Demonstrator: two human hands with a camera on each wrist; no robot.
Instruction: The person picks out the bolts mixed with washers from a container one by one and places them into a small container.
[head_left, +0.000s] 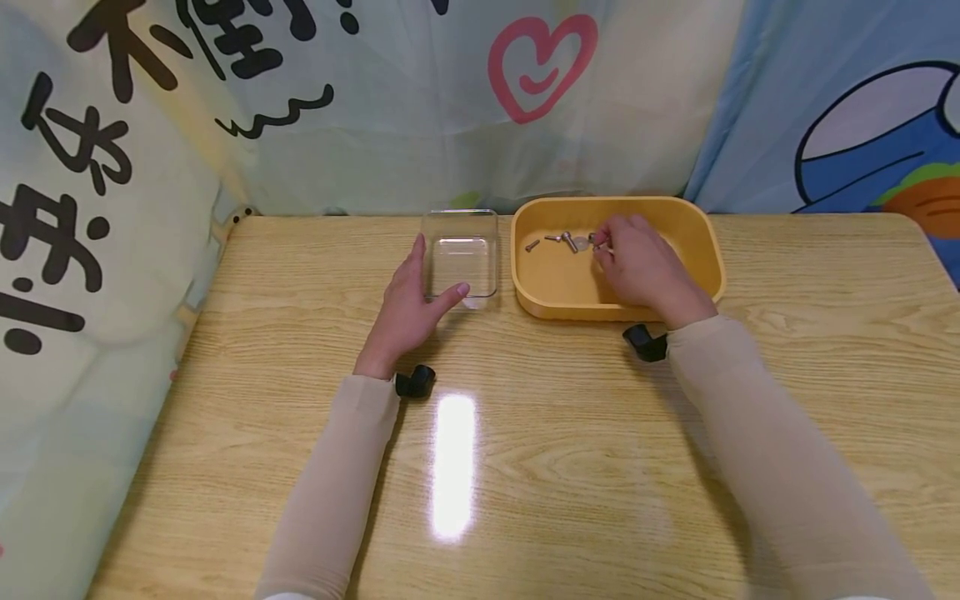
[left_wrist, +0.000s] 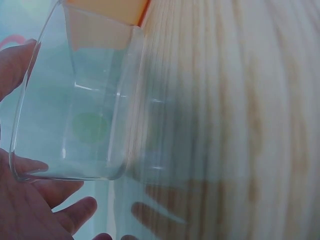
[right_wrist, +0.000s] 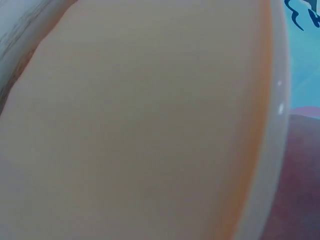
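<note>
A clear plastic box (head_left: 460, 218) stands on the table, left of a yellow tray (head_left: 618, 312). My left hand (head_left: 405, 312) is at the box's near left corner, its fingers straight along the left side and its thumb stretched across the front. In the left wrist view the fingers (left_wrist: 15, 65) lie beside the clear wall. My right hand (head_left: 645, 258) reaches into the yellow tray, its curled fingertips and thumb pinching a small metal piece, mostly hidden by the fingers. Left of these fingertips lie several small metal screws (head_left: 570, 242) and a pale round disc (head_left: 581, 243).
Both containers stand near the far edge of the wooden table (head_left: 540, 467), close to a printed curtain (head_left: 420, 142). The tray's raised wall (right_wrist: 272, 130) passes close before the right wrist camera. Black wrist mounts (head_left: 416, 382) sit at both cuffs.
</note>
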